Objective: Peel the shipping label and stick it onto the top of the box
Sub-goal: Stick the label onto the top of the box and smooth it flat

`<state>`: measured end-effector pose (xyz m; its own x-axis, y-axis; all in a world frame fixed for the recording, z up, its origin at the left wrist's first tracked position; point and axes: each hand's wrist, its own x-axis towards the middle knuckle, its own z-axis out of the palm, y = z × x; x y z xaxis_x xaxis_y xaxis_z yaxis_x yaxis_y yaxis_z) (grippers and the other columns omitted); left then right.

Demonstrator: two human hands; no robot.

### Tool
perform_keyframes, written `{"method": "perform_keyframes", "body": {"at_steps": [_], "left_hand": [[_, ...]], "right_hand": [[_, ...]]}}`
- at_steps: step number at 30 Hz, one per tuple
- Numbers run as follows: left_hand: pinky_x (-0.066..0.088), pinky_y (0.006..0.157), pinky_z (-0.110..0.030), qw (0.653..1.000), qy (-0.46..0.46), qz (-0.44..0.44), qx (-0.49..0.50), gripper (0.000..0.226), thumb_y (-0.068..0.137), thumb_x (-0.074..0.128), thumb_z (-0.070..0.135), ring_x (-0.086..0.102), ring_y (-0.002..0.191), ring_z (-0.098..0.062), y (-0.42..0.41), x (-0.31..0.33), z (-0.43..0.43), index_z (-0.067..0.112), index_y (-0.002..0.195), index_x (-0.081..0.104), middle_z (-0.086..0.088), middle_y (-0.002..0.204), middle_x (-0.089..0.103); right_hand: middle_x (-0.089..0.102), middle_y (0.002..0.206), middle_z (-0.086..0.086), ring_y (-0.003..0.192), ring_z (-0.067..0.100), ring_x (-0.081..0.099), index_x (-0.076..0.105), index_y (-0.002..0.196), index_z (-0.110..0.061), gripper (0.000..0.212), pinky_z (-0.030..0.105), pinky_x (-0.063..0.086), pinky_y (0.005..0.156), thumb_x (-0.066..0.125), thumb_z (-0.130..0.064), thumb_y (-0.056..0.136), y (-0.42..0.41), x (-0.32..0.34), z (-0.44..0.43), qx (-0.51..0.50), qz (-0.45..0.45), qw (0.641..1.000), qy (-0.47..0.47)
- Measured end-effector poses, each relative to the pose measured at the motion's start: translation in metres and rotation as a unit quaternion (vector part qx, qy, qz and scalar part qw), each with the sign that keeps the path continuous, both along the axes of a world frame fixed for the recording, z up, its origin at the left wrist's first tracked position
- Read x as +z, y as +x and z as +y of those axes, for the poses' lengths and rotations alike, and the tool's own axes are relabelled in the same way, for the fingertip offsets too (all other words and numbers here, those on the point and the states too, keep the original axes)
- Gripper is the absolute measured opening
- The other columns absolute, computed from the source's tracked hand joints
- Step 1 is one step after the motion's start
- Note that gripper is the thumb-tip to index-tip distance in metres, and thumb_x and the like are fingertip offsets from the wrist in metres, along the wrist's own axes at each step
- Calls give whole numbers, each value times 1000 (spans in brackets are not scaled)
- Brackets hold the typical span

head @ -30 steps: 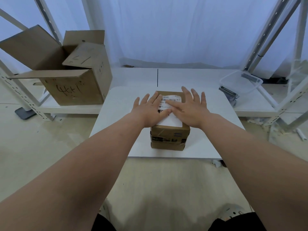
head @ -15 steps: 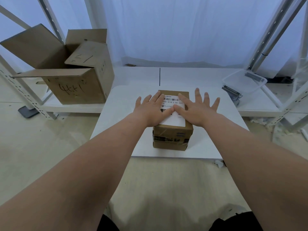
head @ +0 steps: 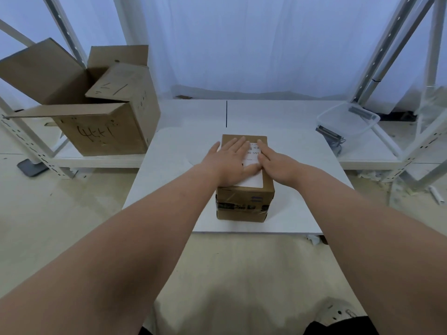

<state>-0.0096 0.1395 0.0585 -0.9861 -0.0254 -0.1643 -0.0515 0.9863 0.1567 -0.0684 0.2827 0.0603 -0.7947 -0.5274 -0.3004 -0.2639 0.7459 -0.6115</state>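
Note:
A small brown cardboard box point(head: 244, 204) wrapped with tape stands on the white table point(head: 169, 165), near its front edge. A white shipping label point(head: 252, 181) with a barcode and printed digits lies flat on the box's top. My left hand point(head: 229, 162) rests palm down on the label's left half, fingers spread. My right hand point(head: 278, 164) lies flat over the box's right side, its index finger on the label's right edge. Both hands cover much of the label; neither grips anything.
A large open cardboard box point(head: 96, 112) with handwriting sits on the low shelf at the left. A clear plastic tub point(head: 348, 122) and a dark object point(head: 329, 135) lie on the shelf at the right. Metal rack posts point(head: 387, 49) stand on both sides.
My left hand has slid forward over the label's barcode area. My right hand has shifted to the box's right side, fingers drawn closer together. The box stays in place.

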Motion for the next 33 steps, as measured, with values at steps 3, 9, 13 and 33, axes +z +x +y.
{"method": "perform_keyframes", "body": {"at_steps": [3, 9, 13, 33], "left_hand": [[-7, 119, -43, 1000, -10, -3, -5, 71, 94, 17, 60, -7, 147, -9, -9, 2, -9, 21, 151, -1, 6, 160, -6], [-4, 118, -46, 992, 74, -5, 103, 62, 98, 12, 52, -3, 148, -20, -11, 0, -24, 23, 151, -2, 3, 160, -8], [41, 104, -39, 909, 361, 14, 209, 82, 94, 44, 47, 44, 130, -26, -8, -2, -20, 19, 150, -9, 1, 151, 29], [53, 50, -25, 874, 402, 113, 247, 25, 97, 41, 37, 66, 79, -16, -30, -12, -36, 28, 120, 47, -3, 101, 65]], "right_hand": [[28, 154, 8, 135, 28, 35, 4, 151, -31, 51, 31, 28, 103, 20, -35, 103, -1, -3, 2, -5, -5, 1000, -10], [35, 152, 7, 134, 30, 37, 7, 150, -36, 50, 42, 31, 110, 19, -40, 102, 5, -2, 2, -18, 36, 999, 22], [53, 134, 8, 108, 22, 54, 29, 142, -18, 44, 40, 47, 95, 36, -30, 100, 1, 6, -7, -49, 66, 995, -56], [58, 118, 3, 107, 24, 58, 55, 123, -19, 31, 36, 50, 87, 48, -30, 95, -28, -7, -31, -185, 86, 967, -153]]}}
